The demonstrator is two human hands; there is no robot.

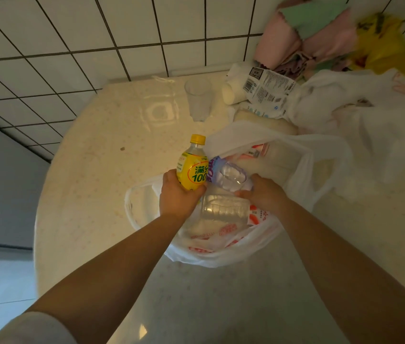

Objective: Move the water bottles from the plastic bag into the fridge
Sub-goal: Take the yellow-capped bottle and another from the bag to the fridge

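A white plastic bag (pixel 303 170) with red print lies open on the round table (pixel 102 150). My left hand (pixel 177 196) grips the base of a yellow-labelled bottle (pixel 192 167) with a yellow cap, held upright above the bag's left rim. My right hand (pixel 262 193) holds a clear bottle (pixel 228 176) with a purple label, tilted over the bag's mouth. Another clear bottle (pixel 225 211) lies on its side inside the bag, just below both hands. The fridge is out of sight.
A clear plastic cup (pixel 199 99) stands behind the bag. White packaged goods (pixel 263 91) and a crumpled white bag (pixel 360 115) lie at the back right. Pink and green cloths (pixel 305 38) hang on the tiled wall. The floor shows at the left.
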